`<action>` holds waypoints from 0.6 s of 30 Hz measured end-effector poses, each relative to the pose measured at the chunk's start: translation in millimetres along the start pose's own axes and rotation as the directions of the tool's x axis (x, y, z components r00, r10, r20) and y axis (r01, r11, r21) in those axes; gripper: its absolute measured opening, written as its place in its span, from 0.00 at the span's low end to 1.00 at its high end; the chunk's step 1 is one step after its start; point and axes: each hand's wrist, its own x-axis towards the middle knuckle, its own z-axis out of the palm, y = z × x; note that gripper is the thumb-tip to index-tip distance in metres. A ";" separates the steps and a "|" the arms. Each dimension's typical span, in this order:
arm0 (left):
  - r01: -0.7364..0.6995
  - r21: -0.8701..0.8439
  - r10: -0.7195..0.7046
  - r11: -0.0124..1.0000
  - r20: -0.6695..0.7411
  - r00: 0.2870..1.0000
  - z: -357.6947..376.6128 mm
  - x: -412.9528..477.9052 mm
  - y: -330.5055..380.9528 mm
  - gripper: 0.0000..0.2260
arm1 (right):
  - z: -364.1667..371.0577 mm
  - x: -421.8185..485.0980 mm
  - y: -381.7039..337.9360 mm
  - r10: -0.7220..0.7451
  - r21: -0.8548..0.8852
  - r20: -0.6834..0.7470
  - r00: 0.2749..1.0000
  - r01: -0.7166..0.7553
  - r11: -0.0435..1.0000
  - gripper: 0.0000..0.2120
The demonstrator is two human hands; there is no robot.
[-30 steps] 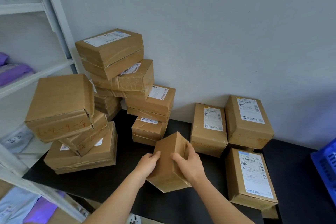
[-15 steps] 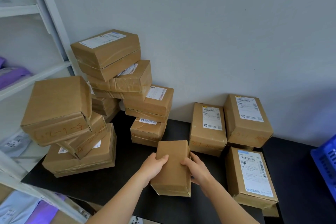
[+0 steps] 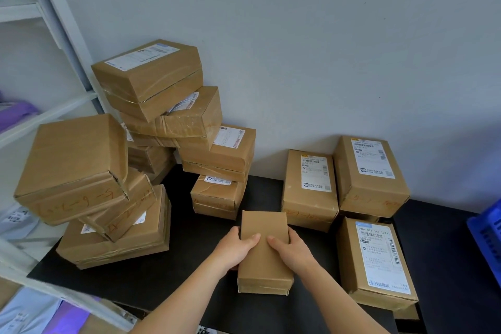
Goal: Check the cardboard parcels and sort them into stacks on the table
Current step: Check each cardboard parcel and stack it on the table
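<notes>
Right, both hands are on the small parcel [image 3: 265,266] at the front middle of the black table [image 3: 189,266]. The left hand [image 3: 235,248] grips its left edge, thumb laid across the top face, fingers curled down the side. The right hand [image 3: 295,250] mirrors it on the right edge, thumb on top, fingers wrapped round the side. The parcel lies flat, plain brown face up, its long side running away from the person. Whether its underside is fully down on the table, I cannot tell.

Over to the left sits a leaning pile [image 3: 81,168] of three big boxes, the top one tilted and overhanging, with orange handwriting on its front. Behind that, against the grey wall [image 3: 325,35], a taller stack [image 3: 151,78] climbs in uneven steps, white labels showing on several tops.

On the right are three more, each with a white shipping label face up. The middle parcel [image 3: 309,187] and the corner parcel [image 3: 370,171] stand side by side at the wall, and the front-right parcel [image 3: 376,260] lies near the right hand.

At the far right edge is a blue crate [image 3: 488,233]. At the far left, a white shelf rack [image 3: 54,22] carries purple packets [image 3: 16,114].
</notes>
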 end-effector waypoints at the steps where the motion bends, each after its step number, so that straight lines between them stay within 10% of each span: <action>1: 0.001 0.001 -0.001 1.000 -0.003 1.000 0.1 0.7 0.9 0.30 | -0.4 1.1 -0.7 0.006 -0.003 0.004 1.000 -0.006 1.000 0.34; 18: 0.028 -0.002 -0.028 1.000 0.019 0.999 -1.1 8.7 7.5 0.24 | 0.0 17.5 -6.1 0.067 -0.081 0.012 0.998 -0.066 0.995 0.31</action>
